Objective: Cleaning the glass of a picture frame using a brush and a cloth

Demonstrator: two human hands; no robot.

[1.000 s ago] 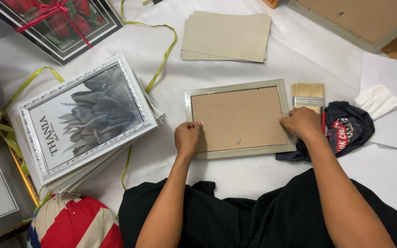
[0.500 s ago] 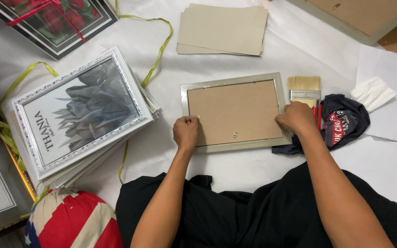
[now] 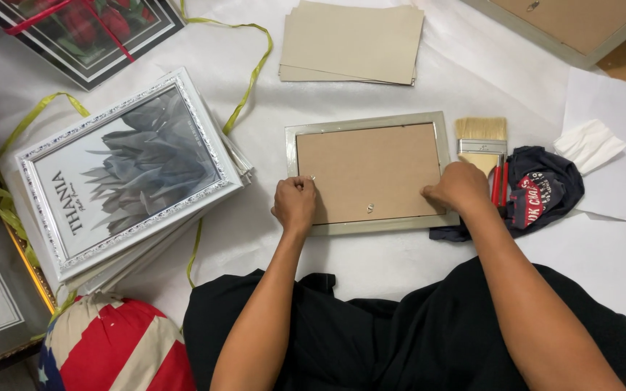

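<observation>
Silver picture frame (image 3: 371, 123) lies face-down, brown backing board (image 3: 367, 170) showing.

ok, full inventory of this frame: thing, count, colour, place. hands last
face-down picture frame: 1, silver rim with brown backing board, centre
stack of framed prints: several, silver-white, left
framed flower picture: 1, black frame with red flowers, top left
ribbon: yellow-green, trailing around the stack
backing boards: small pile, beige, top centre
large frame: 1, brown back, top right, cut off
paintbrush: 1, pale bristles, red handle, right of the centre frame
cloth: 1, dark with red print, right
tissue: 1, white, far right
cushion: 1, red, white and blue, bottom left
left hand: on the frame's left edge
right hand: on the frame's right edge
</observation>
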